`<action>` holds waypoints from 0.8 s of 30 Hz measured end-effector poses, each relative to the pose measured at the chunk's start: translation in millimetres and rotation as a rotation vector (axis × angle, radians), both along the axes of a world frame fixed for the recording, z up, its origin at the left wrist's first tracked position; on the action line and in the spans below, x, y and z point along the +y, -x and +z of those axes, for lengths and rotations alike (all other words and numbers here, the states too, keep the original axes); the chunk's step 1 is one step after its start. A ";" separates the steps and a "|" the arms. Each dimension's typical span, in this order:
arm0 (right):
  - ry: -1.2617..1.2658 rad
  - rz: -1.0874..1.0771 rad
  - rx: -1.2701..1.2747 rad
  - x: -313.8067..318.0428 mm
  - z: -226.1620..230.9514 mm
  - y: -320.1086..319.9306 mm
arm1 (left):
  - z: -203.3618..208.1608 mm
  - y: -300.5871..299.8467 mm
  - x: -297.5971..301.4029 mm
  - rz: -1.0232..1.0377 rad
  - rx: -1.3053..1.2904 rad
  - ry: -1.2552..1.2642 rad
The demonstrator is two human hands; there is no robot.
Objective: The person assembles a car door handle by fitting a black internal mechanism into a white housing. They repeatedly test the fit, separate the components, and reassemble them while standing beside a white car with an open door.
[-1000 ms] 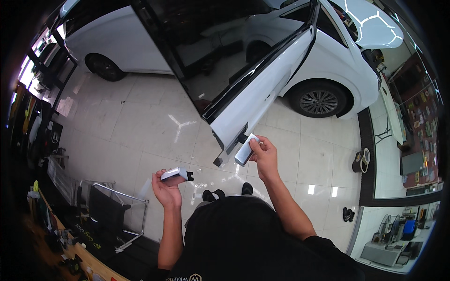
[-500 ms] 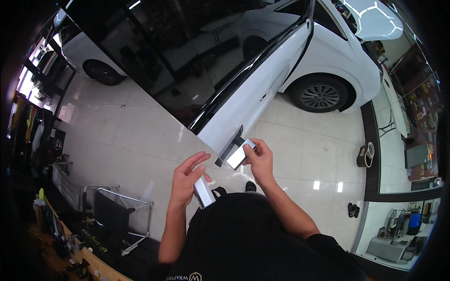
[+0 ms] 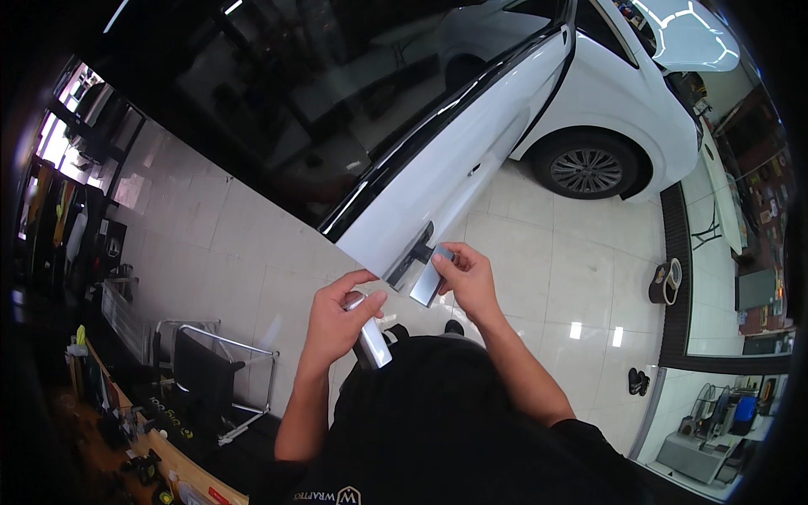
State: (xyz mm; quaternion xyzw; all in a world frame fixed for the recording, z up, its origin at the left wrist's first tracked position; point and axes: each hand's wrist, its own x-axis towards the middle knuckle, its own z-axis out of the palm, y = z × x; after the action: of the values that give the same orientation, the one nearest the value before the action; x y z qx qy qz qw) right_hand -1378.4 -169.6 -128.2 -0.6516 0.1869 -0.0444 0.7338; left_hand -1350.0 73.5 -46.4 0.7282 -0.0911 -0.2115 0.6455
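Observation:
A white car door [image 3: 454,160] stretches ahead of me, with a dark handle recess [image 3: 414,257] near its closest edge. My right hand [image 3: 468,279] pinches a flat silver oblong piece [image 3: 431,284] beside that recess; its upper end lies against or just in front of the dark part, and I cannot tell whether it is attached. Lower and to the left, my left hand [image 3: 341,320] is closed around a second silver piece [image 3: 371,341], a smooth block with rounded edges. Its thumb and fingers grip the upper end, while the lower end points toward my black shirt.
Large dark window glass [image 3: 278,109] rises above the door. The car's front wheel [image 3: 585,168] stands beyond it to the right. A metal-framed chair [image 3: 206,379] is at the lower left, a bin [image 3: 664,282] at the right, and a cluttered bench [image 3: 185,475] at the lower left edge.
My left fingers have curled closer around their silver piece. The piece in my right hand has tilted and no longer shines bright white. The view has shifted slightly.

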 end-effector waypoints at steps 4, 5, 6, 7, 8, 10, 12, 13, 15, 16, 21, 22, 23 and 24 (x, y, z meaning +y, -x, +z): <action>-0.010 0.004 0.001 -0.2 3.9 -2.1 | -2.3 4.3 -1.1 0.014 -0.002 -0.025; -0.023 -0.006 -0.013 1.9 3.6 -1.3 | -3.7 6.1 -2.2 0.026 -0.019 -0.011; -0.020 -0.009 0.012 3.9 3.1 -0.2 | -5.2 6.5 -4.0 0.038 -0.042 -0.016; -0.020 -0.026 0.012 5.5 2.6 0.8 | -6.4 6.6 -5.6 0.036 -0.041 0.012; -0.020 -0.041 0.011 6.9 1.8 1.3 | -7.1 6.1 -5.9 0.036 -0.043 0.019; -0.026 -0.047 0.011 7.2 0.4 1.5 | -8.1 4.0 -5.9 0.030 -0.044 0.023; -0.037 -0.050 0.002 6.9 -1.2 1.3 | -8.0 1.6 -3.9 0.012 -0.042 0.001; -0.045 -0.053 -0.001 6.1 -2.4 0.6 | -8.6 -0.2 -3.7 0.012 -0.036 0.014; -0.051 -0.079 -0.011 8.5 -6.1 2.3 | -11.5 0.1 -3.7 0.019 -0.008 -0.007; -0.067 -0.095 -0.007 10.6 -8.3 3.0 | -13.7 0.9 -4.1 0.022 -0.014 0.024; -0.057 -0.075 -0.053 7.5 -14.9 6.7 | -24.0 5.2 -4.6 0.046 -0.002 0.020; -0.046 -0.054 -0.048 3.9 -14.4 6.5 | -25.4 5.5 -5.1 0.043 -0.005 0.042; -0.033 -0.042 -0.033 -0.3 -13.2 5.8 | -25.9 5.5 -5.4 0.040 -0.010 0.024; -0.044 -0.030 -0.048 -3.6 -11.5 5.4 | -25.6 5.3 -6.1 0.035 -0.015 0.004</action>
State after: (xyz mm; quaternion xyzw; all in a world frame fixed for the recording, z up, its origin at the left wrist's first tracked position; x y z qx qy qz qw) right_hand -1383.9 -173.1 -139.7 -0.6311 0.1801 -0.0669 0.7515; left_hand -1355.3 67.3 -72.0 0.7299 -0.0839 -0.1945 0.6500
